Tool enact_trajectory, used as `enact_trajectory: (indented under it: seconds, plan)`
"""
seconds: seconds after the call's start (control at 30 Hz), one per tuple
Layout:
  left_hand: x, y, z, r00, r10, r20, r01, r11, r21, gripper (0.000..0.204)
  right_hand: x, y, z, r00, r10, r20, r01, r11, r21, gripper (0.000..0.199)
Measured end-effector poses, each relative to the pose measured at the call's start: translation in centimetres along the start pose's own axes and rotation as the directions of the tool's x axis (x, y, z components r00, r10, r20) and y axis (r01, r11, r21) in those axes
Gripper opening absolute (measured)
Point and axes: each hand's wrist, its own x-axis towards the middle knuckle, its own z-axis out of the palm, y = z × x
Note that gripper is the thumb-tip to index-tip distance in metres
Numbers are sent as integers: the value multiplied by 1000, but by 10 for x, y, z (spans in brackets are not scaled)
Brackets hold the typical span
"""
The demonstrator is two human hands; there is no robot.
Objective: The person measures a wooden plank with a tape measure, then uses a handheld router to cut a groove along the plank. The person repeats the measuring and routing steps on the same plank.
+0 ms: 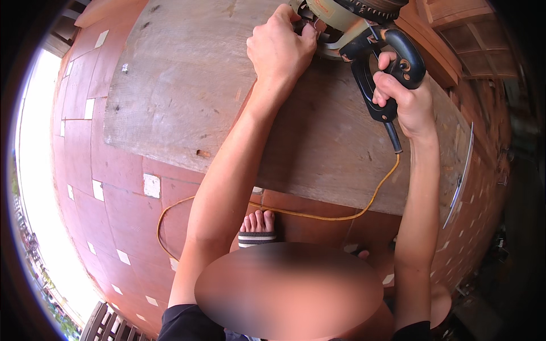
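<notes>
A corded power tool, which looks like a circular saw, stands at the far edge of the view. It has a pale green housing and a black loop handle, and its top is cut off by the frame. My right hand is closed round that handle, fingers through the loop. With bent fingers, my left hand grips a small dark part at the saw's left side; the fingers partly hide it. Beneath lies a large worn wooden board. A thin reddish edge shows beside my left forearm.
A yellow power cord runs from the handle across the board's near edge and loops over the reddish tiled floor. My sandalled foot is close to the cord. Brown wooden panelling stands at the far right.
</notes>
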Motion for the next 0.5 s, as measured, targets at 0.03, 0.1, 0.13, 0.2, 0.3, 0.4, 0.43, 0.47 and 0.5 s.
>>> enact_trajectory:
  seconds: [0.03,0.1,0.13,0.2,0.3,0.4,0.43,0.47,0.5]
  plan:
    - [3,-4,1,1000,-9,2,9,1000,-5,48,2,0,1,1000,0,11,0,1000,13,14]
    - [-2,4,2,1000,-9,0,9,996,-93,42,5,-1,-4,999,-1,39,1,1000,12,14]
    - [-6,15,-5,1000,15,3,-14,988,-151,36,7,1,-12,998,32,59,-33,999,20,14]
    - [-6,17,-11,1000,-14,-4,13,983,-183,26,10,1,-12,998,27,52,-27,1000,-8,14]
    - [-3,13,-6,1000,-8,-31,1,975,-223,27,16,0,-14,997,30,76,-26,998,-49,15]
    - [-2,15,-13,1000,-29,-7,27,965,-260,29,18,1,-22,992,49,114,-39,995,-87,17]
    - [-3,15,-15,1000,-21,-11,17,954,-301,30,19,0,-24,991,50,127,-39,995,-89,17]
    - [-3,13,-17,1000,-28,-1,27,952,-306,30,21,1,-27,989,51,139,-39,995,-91,17]
    - [-4,12,-18,999,-34,11,36,949,-312,31,22,2,-27,987,52,149,-39,995,-93,18]
